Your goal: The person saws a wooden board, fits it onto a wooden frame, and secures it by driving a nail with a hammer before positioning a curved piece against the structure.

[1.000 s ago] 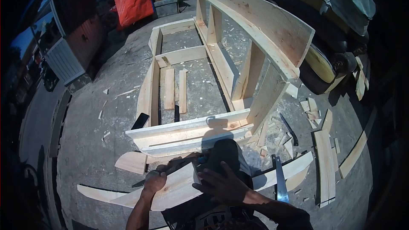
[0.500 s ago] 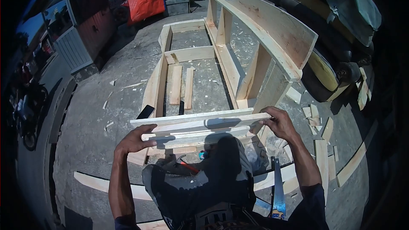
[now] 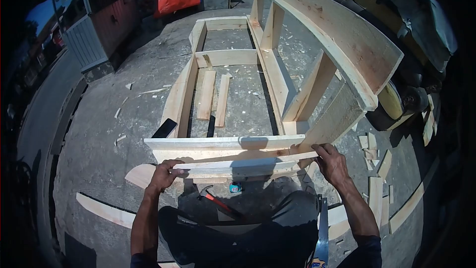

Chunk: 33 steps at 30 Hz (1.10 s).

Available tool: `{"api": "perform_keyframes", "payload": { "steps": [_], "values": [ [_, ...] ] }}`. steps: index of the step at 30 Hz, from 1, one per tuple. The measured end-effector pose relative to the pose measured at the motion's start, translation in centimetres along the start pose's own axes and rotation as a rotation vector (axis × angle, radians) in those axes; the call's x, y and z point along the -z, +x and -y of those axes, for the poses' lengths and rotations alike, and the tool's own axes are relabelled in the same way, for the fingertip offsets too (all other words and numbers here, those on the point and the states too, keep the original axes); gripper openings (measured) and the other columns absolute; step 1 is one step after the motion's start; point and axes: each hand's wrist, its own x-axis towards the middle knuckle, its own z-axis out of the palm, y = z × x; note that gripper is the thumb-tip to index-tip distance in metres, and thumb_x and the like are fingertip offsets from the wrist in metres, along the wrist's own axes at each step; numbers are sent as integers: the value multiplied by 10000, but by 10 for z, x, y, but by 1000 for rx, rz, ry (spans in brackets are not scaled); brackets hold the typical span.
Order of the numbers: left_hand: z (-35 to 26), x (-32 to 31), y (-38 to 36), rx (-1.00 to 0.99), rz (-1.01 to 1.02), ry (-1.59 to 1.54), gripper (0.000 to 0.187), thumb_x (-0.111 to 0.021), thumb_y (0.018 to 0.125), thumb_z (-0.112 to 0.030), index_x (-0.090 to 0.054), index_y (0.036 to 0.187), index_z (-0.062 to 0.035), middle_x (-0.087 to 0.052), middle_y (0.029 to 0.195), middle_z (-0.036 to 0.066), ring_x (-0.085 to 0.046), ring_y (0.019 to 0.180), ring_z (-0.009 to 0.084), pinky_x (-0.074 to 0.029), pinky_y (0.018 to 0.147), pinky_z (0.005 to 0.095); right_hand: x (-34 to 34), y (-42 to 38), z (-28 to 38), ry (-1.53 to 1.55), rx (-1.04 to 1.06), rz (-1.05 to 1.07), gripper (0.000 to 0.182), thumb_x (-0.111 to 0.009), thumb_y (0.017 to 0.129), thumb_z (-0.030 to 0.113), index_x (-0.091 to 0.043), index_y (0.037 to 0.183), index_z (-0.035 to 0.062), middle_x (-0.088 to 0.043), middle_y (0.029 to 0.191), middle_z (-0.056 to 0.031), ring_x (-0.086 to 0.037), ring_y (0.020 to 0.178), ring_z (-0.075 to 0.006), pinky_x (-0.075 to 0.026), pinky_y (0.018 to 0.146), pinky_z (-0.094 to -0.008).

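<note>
A pale wooden plank lies crosswise between my two hands, along the near end of a wooden frame. My left hand pinches its left end, thumb on the near side. At the opposite end my right hand grips the plank, fingertips close to the frame's corner. Just below on the ground are a hammer with a red handle and a small teal tape measure. My shadow falls over the middle of the plank.
A curved backrest panel rises along the frame's right side. A black phone rests by the left rail. Two loose slats lie inside the frame. A handsaw is beside my right leg, with wood offcuts farther right.
Both hands have brought the plank lower and nearer the frame's near end, leaving more of the end board visible. The hammer and tape measure show more fully, and the view has shifted slightly.
</note>
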Motion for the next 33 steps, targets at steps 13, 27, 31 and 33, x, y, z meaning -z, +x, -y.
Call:
{"api": "perform_keyframes", "payload": {
  "steps": [13,27,31,33],
  "values": [
    [-17,7,13,6,-39,65,292,-792,835,-111,-711,1106,-36,-758,1019,128,-717,961,219,-547,862,364,4,24,6,-433,183,-97,267,-642,873,127,-679,1137,123,-725,998,-62,-661,971,-234,-453,836,-392],
    [-19,15,93,-219,-172,219,345,-837,726,-93,-754,1056,-42,-707,1017,111,-694,969,270,-548,881,391,23,105,6,-851,167,75,192,-576,914,108,-740,985,178,-726,771,-79,-700,934,-187,-366,1033,-413],
    [-26,17,95,-200,-161,222,372,-856,715,-97,-749,1064,-25,-711,1044,116,-695,976,268,-549,882,390,17,117,5,-864,106,160,216,-575,916,105,-746,1013,195,-740,842,-79,-677,1041,-198,-334,1063,-441],
    [-24,20,97,-199,-136,273,384,-864,708,-97,-747,1065,-17,-712,1050,121,-694,975,270,-549,880,387,10,121,-1,-841,122,125,212,-581,912,108,-746,1011,196,-743,859,-75,-680,1032,-201,-329,1067,-445]
  ]
}}
